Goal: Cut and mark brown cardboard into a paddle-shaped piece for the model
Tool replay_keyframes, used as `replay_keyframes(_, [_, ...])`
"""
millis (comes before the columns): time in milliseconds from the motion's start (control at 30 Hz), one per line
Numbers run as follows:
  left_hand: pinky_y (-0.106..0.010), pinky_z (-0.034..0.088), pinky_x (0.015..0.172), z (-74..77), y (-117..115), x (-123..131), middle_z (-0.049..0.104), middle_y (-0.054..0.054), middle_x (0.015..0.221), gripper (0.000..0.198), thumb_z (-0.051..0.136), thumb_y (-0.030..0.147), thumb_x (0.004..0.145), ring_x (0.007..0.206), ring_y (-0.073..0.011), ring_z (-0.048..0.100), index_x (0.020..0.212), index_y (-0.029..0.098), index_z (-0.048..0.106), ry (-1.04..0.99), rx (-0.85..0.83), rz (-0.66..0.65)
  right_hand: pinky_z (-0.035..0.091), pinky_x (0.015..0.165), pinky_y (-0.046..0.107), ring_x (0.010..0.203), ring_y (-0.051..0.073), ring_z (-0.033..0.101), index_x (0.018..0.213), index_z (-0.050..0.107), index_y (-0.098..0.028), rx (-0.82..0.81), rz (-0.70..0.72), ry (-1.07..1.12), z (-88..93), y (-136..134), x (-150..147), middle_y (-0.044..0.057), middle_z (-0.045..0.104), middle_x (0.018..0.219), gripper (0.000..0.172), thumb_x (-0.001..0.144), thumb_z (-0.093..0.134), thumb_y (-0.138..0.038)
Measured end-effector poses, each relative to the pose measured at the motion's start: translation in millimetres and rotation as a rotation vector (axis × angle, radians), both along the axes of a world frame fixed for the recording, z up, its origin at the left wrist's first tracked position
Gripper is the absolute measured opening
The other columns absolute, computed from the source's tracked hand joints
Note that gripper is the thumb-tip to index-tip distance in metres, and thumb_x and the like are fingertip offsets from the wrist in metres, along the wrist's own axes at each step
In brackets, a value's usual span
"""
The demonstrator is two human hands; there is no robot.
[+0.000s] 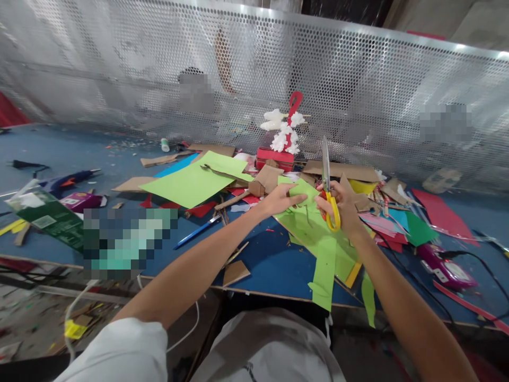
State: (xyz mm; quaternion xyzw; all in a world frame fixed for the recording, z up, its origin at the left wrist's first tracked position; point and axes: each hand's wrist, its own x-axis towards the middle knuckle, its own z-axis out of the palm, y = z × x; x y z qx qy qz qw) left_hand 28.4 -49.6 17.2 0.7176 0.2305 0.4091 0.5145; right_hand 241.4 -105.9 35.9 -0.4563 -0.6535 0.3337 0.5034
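My right hand (345,208) grips a pair of scissors (334,212) by its yellow and orange handles. The metal blades point up and away from me and look closed together. My left hand (283,200) is just left of the scissors, thumb and forefinger apart, low over light green paper (318,246). Whether its fingertips touch the paper I cannot make out. Below both hands, a green strip (325,270) reaches toward the table's front edge. A narrow leaf-like green piece (368,300) hangs over that edge at the right.
Behind my hands stands a red base (274,158) with white flower-like shapes (280,139), before a perforated metal screen (254,63). A green sheet (194,180), blue pen (196,232), cardboard scraps and coloured papers lie around. Purple devices (447,268) and cables are at the sides.
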Motion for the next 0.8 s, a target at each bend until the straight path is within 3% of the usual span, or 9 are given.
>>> replay_keyframes(167, [-0.025,0.053,0.063,-1.6,11.3,-1.2,0.070,-0.003,0.074,0.026,0.080,0.039,0.088,0.066,-0.0140,0.065,0.084,0.016,0.068,0.013,-0.012,0.171,0.043,0.043,0.025,0.049,0.011,0.051,0.108,0.062,-0.026,-0.016,-0.019,-0.009,-5.2,4.9,5.4,-0.005,0.059,0.071,0.046,0.080,0.085,-0.055])
replay_keyframes(300, [-0.025,0.054,0.064,3.2,16.3,-4.6,0.071,-0.002,0.075,0.012,0.074,0.024,0.090,0.067,-0.0144,0.068,0.087,0.016,0.066,-0.029,-0.087,0.326,0.038,0.045,0.025,0.048,0.010,0.046,0.109,0.062,-0.026,-0.058,0.061,-0.057,-8.2,11.3,15.2,-0.006,0.057,0.073,0.048,0.080,0.087,-0.056])
replay_keyframes(400, [-0.024,0.053,0.063,7.7,16.1,-7.8,0.071,-0.001,0.079,0.011,0.076,0.020,0.087,0.066,-0.0131,0.068,0.093,0.017,0.067,-0.098,-0.123,0.405,0.034,0.046,0.026,0.050,0.011,0.044,0.111,0.062,-0.024,-0.106,0.115,-0.117,-10.3,16.0,22.0,-0.005,0.056,0.075,0.055,0.079,0.085,-0.062])
replay_keyframes(667, [-0.023,0.052,0.061,12.7,16.3,-10.6,0.072,0.000,0.081,0.017,0.078,0.020,0.088,0.062,-0.0112,0.067,0.100,0.018,0.067,-0.256,-0.204,0.485,0.039,0.063,0.029,0.066,0.016,0.051,0.116,0.061,-0.021,-0.023,0.130,-0.417,-8.0,15.7,33.4,-0.002,0.060,0.080,0.051,0.087,0.074,-0.062])
replay_keyframes(800, [-0.024,0.052,0.062,14.1,14.4,-9.4,0.078,-0.005,0.087,0.015,0.077,0.020,0.090,0.063,-0.0121,0.070,0.100,0.017,0.066,-0.278,-0.226,0.461,0.044,0.070,0.031,0.077,0.022,0.063,0.118,0.063,-0.021,-0.042,0.164,-0.464,-7.6,15.0,33.4,0.003,0.069,0.089,0.051,0.088,0.073,-0.061])
